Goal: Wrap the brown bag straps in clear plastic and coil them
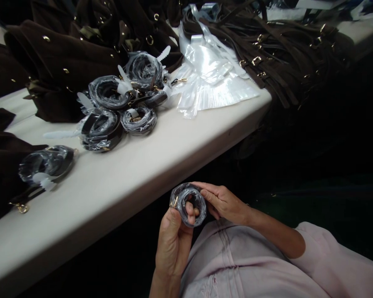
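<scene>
Held in front of my body, just off the table edge, is a coiled dark strap [199, 203] wrapped in clear plastic, with a bit of gold hardware on its left side. My left hand [174, 238] grips it from below, thumb on the near side and fingertips showing through the coil's centre. On the right rim, my right hand [224, 203] pinches the wrapped coil between thumb and fingers. Similar plastic-wrapped strap coils [139, 120] lie grouped on the table, several with white zip ties sticking out.
A pale table [136, 169] runs diagonally across the view. Dark brown bags [71, 54] with gold eyelets are heaped at the back left. Clear plastic sleeves [214, 82] are fanned near the corner. Loose brown straps [286, 62] with gold buckles hang over the far right edge.
</scene>
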`<state>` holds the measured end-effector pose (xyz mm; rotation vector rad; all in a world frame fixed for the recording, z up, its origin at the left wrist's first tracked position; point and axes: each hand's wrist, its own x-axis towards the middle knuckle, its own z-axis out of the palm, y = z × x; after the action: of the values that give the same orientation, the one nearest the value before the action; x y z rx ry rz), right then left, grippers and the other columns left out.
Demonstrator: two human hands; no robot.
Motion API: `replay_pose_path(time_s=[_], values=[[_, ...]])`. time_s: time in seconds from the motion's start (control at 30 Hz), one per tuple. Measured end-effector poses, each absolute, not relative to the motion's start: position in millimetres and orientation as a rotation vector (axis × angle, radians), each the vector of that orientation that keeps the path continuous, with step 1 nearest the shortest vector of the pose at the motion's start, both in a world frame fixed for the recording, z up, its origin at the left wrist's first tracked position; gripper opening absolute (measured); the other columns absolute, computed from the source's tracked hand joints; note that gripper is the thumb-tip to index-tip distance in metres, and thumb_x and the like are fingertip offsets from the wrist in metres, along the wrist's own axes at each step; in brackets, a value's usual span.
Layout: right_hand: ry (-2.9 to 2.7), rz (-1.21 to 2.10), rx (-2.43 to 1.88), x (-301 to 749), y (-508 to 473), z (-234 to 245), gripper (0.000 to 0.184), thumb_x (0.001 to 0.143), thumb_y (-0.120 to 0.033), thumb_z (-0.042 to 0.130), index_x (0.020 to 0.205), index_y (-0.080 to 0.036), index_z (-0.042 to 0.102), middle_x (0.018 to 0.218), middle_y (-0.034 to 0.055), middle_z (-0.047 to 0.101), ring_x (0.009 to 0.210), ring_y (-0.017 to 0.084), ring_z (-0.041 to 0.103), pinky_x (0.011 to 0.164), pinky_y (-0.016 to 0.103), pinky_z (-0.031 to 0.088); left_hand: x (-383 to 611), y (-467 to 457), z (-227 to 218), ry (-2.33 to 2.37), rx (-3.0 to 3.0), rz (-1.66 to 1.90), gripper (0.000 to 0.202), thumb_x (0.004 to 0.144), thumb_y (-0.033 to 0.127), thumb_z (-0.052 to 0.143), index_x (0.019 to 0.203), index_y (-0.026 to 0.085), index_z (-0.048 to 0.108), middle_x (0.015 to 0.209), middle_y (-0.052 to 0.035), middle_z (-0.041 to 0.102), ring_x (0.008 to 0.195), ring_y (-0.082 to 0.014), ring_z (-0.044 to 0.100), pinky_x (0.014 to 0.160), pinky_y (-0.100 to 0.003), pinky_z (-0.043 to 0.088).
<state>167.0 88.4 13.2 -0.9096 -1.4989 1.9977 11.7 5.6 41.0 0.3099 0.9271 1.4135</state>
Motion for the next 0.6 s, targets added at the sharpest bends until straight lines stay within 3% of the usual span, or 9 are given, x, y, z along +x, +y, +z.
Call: replay_pose_path(time_s=[0.1, 0.23, 0.4, 0.6], values=[[-1.505, 2.001, -0.913, 163.2, 88.6, 11.8, 0.055, 0.101, -0.051, 0.042, 0.144, -0.017, 0.044, 0.060, -0.0036, 0.056, 0.040, 0.006, 0.048, 0.038, 0.013, 0.036, 14.2, 10.6, 46.3, 0.939, 0.318, 1.476, 0.028, 0.087, 0.042, 0.066, 0.082, 0.014, 0.069, 0.076, -0.0020, 0.059, 0.080, -0.0133, 0.059, 0.082, -0.024, 0.052], [-1.497, 2.040, -0.886, 156.5, 82.3, 10.2, 0.051, 0.101, -0.051, 0.041, 0.138, -0.017, 0.048, 0.069, -0.0008, 0.061, 0.044, 0.007, 0.053, 0.039, 0.014, 0.041, 14.6, 19.8, 48.0, 1.017, 0.331, 1.611, 0.030, 0.082, 0.043, 0.071, 0.091, 0.015, 0.071, 0.081, -0.0011, 0.064, 0.075, -0.0104, 0.060, 0.081, -0.022, 0.054], [-1.542, 2.100, -0.868, 149.2, 63.7, 9.7, 0.040, 0.101, -0.049, 0.040, 0.108, -0.014, 0.058, 0.068, -0.0007, 0.061, 0.044, 0.006, 0.052, 0.040, 0.014, 0.039, 11.6, 25.5, 39.2, 1.238, 0.548, 1.829, 0.026, 0.083, 0.039, 0.071, 0.094, 0.016, 0.066, 0.087, -0.0006, 0.068, 0.075, -0.0094, 0.063, 0.080, -0.021, 0.054], [-1.681, 2.080, -0.906, 152.9, 46.8, 20.3, 0.033, 0.102, -0.040, 0.042, 0.084, -0.016, 0.055, 0.062, -0.0010, 0.060, 0.044, 0.007, 0.052, 0.043, 0.014, 0.041, 16.0, 17.1, 32.5, 1.674, 0.857, 1.696, 0.024, 0.085, 0.031, 0.070, 0.103, 0.019, 0.059, 0.094, -0.0031, 0.072, 0.079, -0.0155, 0.069, 0.068, -0.023, 0.055]])
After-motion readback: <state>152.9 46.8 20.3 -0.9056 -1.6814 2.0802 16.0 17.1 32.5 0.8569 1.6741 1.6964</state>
